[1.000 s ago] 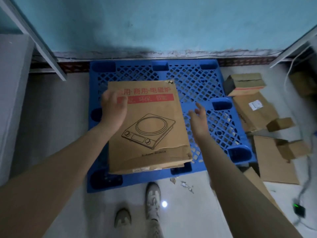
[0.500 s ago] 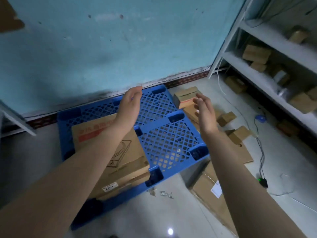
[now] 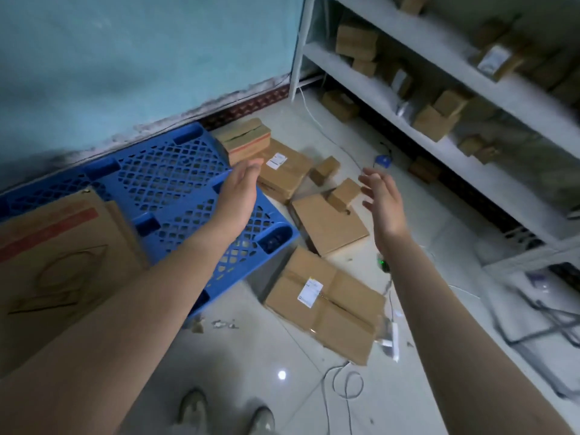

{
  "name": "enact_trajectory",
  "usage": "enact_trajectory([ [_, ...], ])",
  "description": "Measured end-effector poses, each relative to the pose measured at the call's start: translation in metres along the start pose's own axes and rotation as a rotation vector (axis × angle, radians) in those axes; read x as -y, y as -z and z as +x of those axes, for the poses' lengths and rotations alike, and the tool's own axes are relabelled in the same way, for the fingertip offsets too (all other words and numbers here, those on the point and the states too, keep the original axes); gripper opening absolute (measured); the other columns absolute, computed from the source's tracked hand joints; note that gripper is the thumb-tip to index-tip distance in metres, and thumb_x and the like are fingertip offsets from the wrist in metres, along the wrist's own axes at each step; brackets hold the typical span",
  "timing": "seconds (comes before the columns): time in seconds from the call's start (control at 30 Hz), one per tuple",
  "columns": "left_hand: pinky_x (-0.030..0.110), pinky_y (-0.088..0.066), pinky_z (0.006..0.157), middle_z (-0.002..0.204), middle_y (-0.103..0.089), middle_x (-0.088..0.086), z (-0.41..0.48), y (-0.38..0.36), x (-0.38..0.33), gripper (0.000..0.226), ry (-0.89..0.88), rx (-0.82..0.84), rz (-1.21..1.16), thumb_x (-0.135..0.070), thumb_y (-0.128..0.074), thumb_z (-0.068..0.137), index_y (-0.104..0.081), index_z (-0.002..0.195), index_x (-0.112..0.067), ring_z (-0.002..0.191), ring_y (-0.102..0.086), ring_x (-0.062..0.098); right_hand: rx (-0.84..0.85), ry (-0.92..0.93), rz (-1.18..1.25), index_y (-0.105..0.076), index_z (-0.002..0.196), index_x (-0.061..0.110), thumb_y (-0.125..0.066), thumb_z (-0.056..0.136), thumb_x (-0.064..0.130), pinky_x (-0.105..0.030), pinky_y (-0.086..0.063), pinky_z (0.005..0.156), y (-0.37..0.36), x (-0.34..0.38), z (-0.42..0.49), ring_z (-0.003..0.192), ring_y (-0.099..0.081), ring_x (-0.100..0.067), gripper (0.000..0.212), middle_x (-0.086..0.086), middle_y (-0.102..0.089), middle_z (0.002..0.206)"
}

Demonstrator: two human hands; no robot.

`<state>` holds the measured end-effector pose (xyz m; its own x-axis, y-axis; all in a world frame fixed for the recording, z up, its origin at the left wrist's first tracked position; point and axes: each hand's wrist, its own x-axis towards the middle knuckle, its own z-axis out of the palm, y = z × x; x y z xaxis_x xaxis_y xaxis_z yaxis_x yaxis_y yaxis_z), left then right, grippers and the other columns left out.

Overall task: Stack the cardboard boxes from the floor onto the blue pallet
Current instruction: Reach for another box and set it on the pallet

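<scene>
- Blue pallet (image 3: pixel 175 171): lies on the floor against the wall, below and to the left of both hands. One large printed cardboard box (image 3: pixel 53 255) already lies flat on its near-left part; the rest of the lattice deck is bare. Judgement: place the next box beside that one, edges squared to it, so later layers sit level.
- Flat taped box with label (image 3: pixel 326 301): on the floor just off the pallet's near corner, below and between the two hands. Judgement: largest box left, so the sensible next pick; take it by opposite long edges with palms facing inward.
- Flat box (image 3: pixel 329 224): on the floor just beyond it, under the right hand, with a small box (image 3: pixel 343 193) resting on top. Judgement: move the small one first or it may slide off.
- Labelled box (image 3: pixel 282 174) and the red-striped box (image 3: pixel 248 141): beyond the left hand's fingertips, beside the pallet's far edge.
- Left hand (image 3: pixel 240 196): grip apart, fingers straight, holding nothing, over the pallet edge.
- Right hand (image 3: pixel 381 199): grip apart, fingers spread, empty, over the floor boxes.
- Cables (image 3: pixel 345 381) on the floor near the feet: trip hazard; step clear of them.
</scene>
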<state>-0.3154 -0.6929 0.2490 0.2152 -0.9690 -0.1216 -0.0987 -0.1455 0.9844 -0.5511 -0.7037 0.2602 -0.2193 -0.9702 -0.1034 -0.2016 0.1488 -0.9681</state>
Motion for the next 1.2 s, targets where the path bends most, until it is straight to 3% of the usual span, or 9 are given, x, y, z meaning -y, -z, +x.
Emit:
enact_trajectory([
  [0.1, 0.005, -0.029, 0.074, 0.121, -0.049, -0.02, 0.009, -0.057, 0.014, 0.035, 0.031, 0.106, -0.019, -0.03, -0.035, 0.099, -0.056, 0.127, -0.029, 0.108, -0.043, -0.005, -0.069, -0.06, 0.003, -0.06, 0.108, 0.033, -0.038, 0.1, 0.031, -0.037, -0.044, 0.097, 0.04, -0.034, 0.014, 0.112, -0.056, -0.019, 0.024, 0.001, -0.063, 0.12],
  [0.27, 0.006, -0.03, 0.076, 0.126, -0.051, -0.013, 0.049, -0.135, 0.037, 0.037, 0.047, 0.2, 0.006, -0.026, -0.035, 0.098, -0.057, 0.128, -0.024, 0.114, -0.044, 0.0, -0.157, -0.161, 0.034, -0.063, 0.108, 0.03, -0.04, 0.096, 0.031, -0.032, -0.044, 0.094, 0.086, -0.086, 0.048, 0.108, -0.057, -0.017, 0.026, 0.001, -0.063, 0.119],
  [0.43, 0.021, -0.036, 0.096, 0.128, -0.056, -0.008, 0.092, -0.207, 0.082, 0.034, 0.153, 0.221, 0.0, -0.025, -0.038, 0.098, -0.06, 0.124, -0.022, 0.121, -0.049, 0.007, -0.205, -0.239, 0.017, -0.065, 0.103, 0.031, -0.041, 0.097, 0.031, -0.032, -0.044, 0.092, 0.117, -0.129, 0.096, 0.107, -0.058, -0.014, 0.025, 0.005, -0.065, 0.116],
  [0.57, 0.002, -0.038, 0.075, 0.112, -0.06, -0.009, 0.097, -0.25, 0.144, 0.027, 0.293, 0.234, 0.015, -0.027, -0.04, 0.095, -0.063, 0.108, -0.026, 0.097, -0.054, -0.011, -0.182, -0.285, 0.006, -0.067, 0.094, 0.032, -0.044, 0.096, 0.03, -0.031, -0.043, 0.091, 0.125, -0.169, 0.138, 0.103, -0.059, -0.014, 0.023, 0.007, -0.066, 0.112],
  [0.63, 0.015, -0.039, 0.09, 0.118, -0.06, -0.008, 0.095, -0.264, 0.178, 0.023, 0.386, 0.236, 0.021, -0.033, -0.04, 0.093, -0.062, 0.101, -0.033, 0.106, -0.054, -0.004, -0.152, -0.306, -0.001, -0.067, 0.095, 0.031, -0.044, 0.097, 0.029, -0.032, -0.043, 0.093, 0.127, -0.195, 0.154, 0.103, -0.058, -0.015, 0.023, 0.007, -0.066, 0.11],
  [0.7, 0.028, -0.037, 0.101, 0.126, -0.057, -0.009, 0.095, -0.274, 0.203, 0.036, 0.422, 0.243, 0.035, -0.039, -0.036, 0.088, -0.061, 0.113, -0.032, 0.118, -0.051, 0.006, -0.121, -0.336, -0.016, -0.069, 0.097, 0.029, -0.045, 0.097, 0.03, -0.032, -0.043, 0.095, 0.127, -0.221, 0.168, 0.105, -0.059, -0.016, 0.023, 0.007, -0.067, 0.111],
  [0.83, 0.044, -0.034, 0.109, 0.136, -0.053, 0.013, 0.098, -0.291, 0.246, 0.044, 0.558, 0.181, 0.028, -0.04, -0.038, 0.086, -0.061, 0.117, -0.02, 0.127, -0.049, 0.026, -0.04, -0.372, -0.074, -0.069, 0.096, 0.032, -0.044, 0.096, 0.034, -0.034, -0.041, 0.099, 0.123, -0.268, 0.192, 0.109, -0.06, -0.014, 0.025, 0.006, -0.067, 0.117],
  [0.93, 0.035, -0.037, 0.101, 0.135, -0.054, -0.004, 0.092, -0.311, 0.267, 0.044, 0.531, 0.129, 0.016, -0.042, -0.031, 0.085, -0.059, 0.118, -0.033, 0.123, -0.049, 0.011, 0.045, -0.382, -0.081, -0.068, 0.094, 0.031, -0.043, 0.098, 0.029, -0.036, -0.042, 0.102, 0.126, -0.305, 0.204, 0.113, -0.058, -0.02, 0.026, 0.0, -0.066, 0.12],
  [1.2, 0.027, -0.039, 0.097, 0.135, -0.056, 0.0, 0.071, -0.405, 0.343, 0.041, 0.537, -0.251, -0.066, -0.023, -0.028, 0.101, -0.056, 0.129, -0.018, 0.121, -0.053, 0.013, 0.338, -0.32, -0.073, -0.067, 0.094, 0.024, -0.043, 0.099, 0.019, -0.026, -0.043, 0.091, 0.142, -0.41, 0.269, 0.107, -0.058, -0.019, 0.025, 0.002, -0.066, 0.111],
])
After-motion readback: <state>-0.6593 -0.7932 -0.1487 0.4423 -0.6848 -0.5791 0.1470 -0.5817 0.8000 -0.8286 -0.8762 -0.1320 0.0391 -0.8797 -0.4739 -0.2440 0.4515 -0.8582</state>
